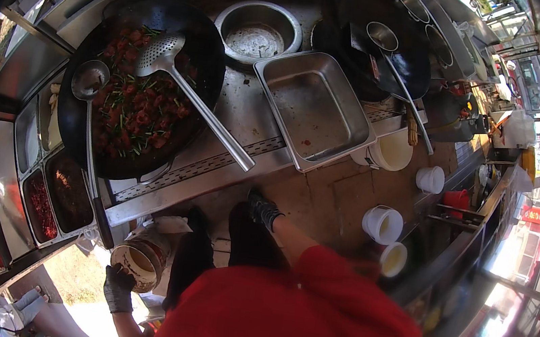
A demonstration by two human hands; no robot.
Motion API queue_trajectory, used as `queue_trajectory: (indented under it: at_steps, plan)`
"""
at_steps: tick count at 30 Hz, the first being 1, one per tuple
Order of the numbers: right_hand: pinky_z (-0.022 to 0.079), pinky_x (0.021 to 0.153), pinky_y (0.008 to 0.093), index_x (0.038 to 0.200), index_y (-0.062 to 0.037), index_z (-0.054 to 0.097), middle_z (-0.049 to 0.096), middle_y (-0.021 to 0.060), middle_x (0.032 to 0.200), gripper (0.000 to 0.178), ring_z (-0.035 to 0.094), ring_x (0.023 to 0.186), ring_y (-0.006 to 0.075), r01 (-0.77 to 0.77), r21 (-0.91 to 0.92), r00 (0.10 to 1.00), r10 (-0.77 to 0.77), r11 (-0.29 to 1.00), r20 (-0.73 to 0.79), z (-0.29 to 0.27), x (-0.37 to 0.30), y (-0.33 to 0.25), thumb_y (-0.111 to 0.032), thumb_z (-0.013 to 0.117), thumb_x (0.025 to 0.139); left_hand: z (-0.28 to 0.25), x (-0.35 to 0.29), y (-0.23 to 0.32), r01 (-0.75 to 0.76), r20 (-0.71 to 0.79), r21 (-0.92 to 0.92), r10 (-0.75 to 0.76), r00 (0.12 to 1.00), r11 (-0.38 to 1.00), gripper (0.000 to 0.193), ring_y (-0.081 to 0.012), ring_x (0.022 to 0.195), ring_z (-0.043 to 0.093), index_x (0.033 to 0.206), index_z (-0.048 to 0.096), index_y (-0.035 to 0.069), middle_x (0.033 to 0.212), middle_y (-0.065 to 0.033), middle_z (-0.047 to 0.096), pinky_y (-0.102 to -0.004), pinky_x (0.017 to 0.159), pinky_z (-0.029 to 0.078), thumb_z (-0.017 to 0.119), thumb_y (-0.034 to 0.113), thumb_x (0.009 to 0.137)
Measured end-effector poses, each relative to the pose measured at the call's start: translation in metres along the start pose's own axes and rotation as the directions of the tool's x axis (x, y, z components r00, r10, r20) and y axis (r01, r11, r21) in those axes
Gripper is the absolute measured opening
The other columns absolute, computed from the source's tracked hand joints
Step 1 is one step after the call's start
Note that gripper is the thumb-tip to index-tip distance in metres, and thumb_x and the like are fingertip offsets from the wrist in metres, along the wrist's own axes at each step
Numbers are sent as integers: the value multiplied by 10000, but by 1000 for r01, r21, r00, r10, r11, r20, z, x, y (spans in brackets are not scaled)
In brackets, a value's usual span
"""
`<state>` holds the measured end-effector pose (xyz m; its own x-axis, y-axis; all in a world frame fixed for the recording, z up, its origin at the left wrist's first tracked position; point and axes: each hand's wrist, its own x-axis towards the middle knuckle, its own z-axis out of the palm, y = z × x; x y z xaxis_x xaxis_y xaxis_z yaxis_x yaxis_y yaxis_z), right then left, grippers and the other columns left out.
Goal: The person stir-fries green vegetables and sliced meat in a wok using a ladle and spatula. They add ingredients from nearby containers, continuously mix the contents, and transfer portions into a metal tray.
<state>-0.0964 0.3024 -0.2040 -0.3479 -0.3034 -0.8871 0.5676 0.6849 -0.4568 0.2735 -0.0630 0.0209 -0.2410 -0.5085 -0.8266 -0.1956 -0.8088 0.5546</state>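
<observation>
My left hand (119, 289), in a dark glove, grips the rim of a worn bucket (155, 253). The bucket is tilted, with its pale inside partly showing. By the counter's front edge is my right hand (264, 210), also in a dark glove; its fingers are too dark to make out. Ahead on the left, a large black wok (210, 79) holds reddish meat pieces with green stalks (134, 110). A perforated skimmer (211, 120) rests across the wok, its handle pointing towards me. A ladle (90, 124) lies along the wok's left side.
Right of the wok stand a round metal pot (292, 34) and a rectangular steel pan (313, 102). Another black wok (406, 64) with a long-handled ladle (407, 88) is farther right. Seasoning trays (40, 203) line the left. White buckets (382, 224) and a red one (456, 201) stand right.
</observation>
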Motion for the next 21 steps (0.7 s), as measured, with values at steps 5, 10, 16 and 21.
queue_trajectory:
  at_steps: [5, 10, 16, 21]
  plan:
    - [543, 611, 412, 1020, -26, 591, 677, 137, 797, 338, 656, 667, 302, -124, 570, 990, 63, 812, 125, -53, -109, -90, -350, 569, 924, 107, 2, 82, -237, 356, 6, 219, 908, 972, 522, -251, 825, 599, 1150, 547, 54, 915, -127, 617, -389, 765, 503, 413, 524, 967]
    - [554, 743, 406, 1079, 7, 610, 671, 178, 956, 483, 656, 836, 284, -12, 758, 947, -237, 653, 219, -37, -159, -206, -450, 516, 951, 185, -16, 118, 97, 615, -239, 73, 785, 966, 472, -202, 583, 620, 1085, 595, 33, 744, -87, 618, -290, 524, 548, 559, 475, 924]
    - [554, 602, 340, 1052, 4, 599, 664, 122, 852, 240, 650, 679, 230, 85, 574, 872, -339, 815, 353, -32, -175, -290, -204, 582, 932, 234, -28, 122, -4, 472, -250, 126, 873, 968, 112, -129, 452, 471, 944, 526, 88, 641, -7, 518, -249, 406, 395, 614, 120, 884]
    - [411, 393, 282, 989, -81, 567, 518, 27, 623, 154, 489, 454, 138, 483, -182, 871, -491, 857, 0, -24, -171, -338, -152, 633, 869, 199, -13, 123, -543, 219, 757, 642, 735, 364, 287, -235, 659, 627, 1014, 536, 36, 722, -102, 592, -380, 556, 482, 654, 167, 787]
